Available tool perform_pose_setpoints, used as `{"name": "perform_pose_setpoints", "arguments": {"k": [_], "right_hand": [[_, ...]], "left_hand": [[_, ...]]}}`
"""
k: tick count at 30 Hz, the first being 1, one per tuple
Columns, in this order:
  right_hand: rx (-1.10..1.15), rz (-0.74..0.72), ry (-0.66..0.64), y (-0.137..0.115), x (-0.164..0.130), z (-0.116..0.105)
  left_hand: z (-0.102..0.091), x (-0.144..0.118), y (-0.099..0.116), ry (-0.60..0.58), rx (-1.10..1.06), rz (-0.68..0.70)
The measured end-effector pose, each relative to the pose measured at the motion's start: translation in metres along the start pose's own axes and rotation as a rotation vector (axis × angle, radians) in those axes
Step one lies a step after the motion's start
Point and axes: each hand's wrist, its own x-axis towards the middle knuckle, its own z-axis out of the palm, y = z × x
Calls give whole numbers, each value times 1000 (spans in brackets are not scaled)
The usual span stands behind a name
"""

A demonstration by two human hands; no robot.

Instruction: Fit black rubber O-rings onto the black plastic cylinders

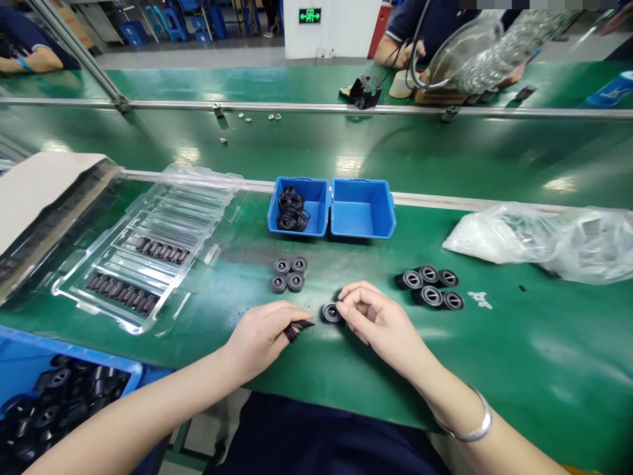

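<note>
Past the right hand [373, 313] I have five black cylinders [429, 295] standing close together, with small white pieces [479, 299] just beside them and a clear plastic bag [484, 234] farther off on the tabletop [519, 369]. A cluster of four black round parts [295, 282] sits ahead of the left hand [262, 333], and a metal rail [297, 107] crosses beyond the bins. The single black round part [331, 313] lies between my two hands; the right thumb and fingers are bent loosely at its right edge, and I cannot tell whether they grip it. The left hand is closed, pinching a bunch of thin black pieces [299, 327], mostly covered by its fingers, so I cannot count them. Across the rail, a co-worker's arms are partly blocked by flexible ducting [509, 59], and the top edge cuts the body off. Of the two adjoining blue bins, the left bin [321, 204] holds tangled black rings [293, 210]; the right bin [363, 208] stands against it. The clear tray [180, 204] has two rows of dark ribbed parts [122, 293], while the blue crate [74, 349], cropped at the lower left, is heaped with black parts [59, 379].
</note>
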Motion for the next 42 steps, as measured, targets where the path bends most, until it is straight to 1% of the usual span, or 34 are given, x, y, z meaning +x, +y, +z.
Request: {"name": "perform_pose_setpoints", "arguments": {"k": [3, 7, 11, 14, 17, 21, 25, 28, 31, 34, 39, 42], "right_hand": [[-12, 14, 14, 6, 2, 2], [-25, 14, 29, 7, 3, 3], [4, 31, 26, 9, 3, 4], [80, 103, -30, 13, 2, 4], [160, 171, -84, 14, 1, 4], [272, 242, -125, 9, 5, 4], [252, 350, -238, 2, 15, 3], [257, 397, -263, 0, 22, 1], [358, 420, -233, 1, 21, 0], [486, 393, -132, 5, 11, 5], [652, 326, 45, 12, -14, 20], [707, 310, 86, 13, -22, 25]], "left_hand": [[2, -5, -5, -19, 96, 137], [4, -4, -3, -71, 208, 303], [8, -2, 2, -162, 290, 391], [11, -4, 3, -210, 356, 453], [11, -5, 3, -248, 400, 485], [10, -5, 3, -252, 414, 495], [11, -6, 4, -250, 425, 489], [12, -8, 4, -265, 440, 475], [13, -9, 4, -299, 451, 461], [13, -10, 4, -307, 441, 450], [13, -8, 4, -342, 430, 461], [13, -8, 4, -361, 456, 455]]}}
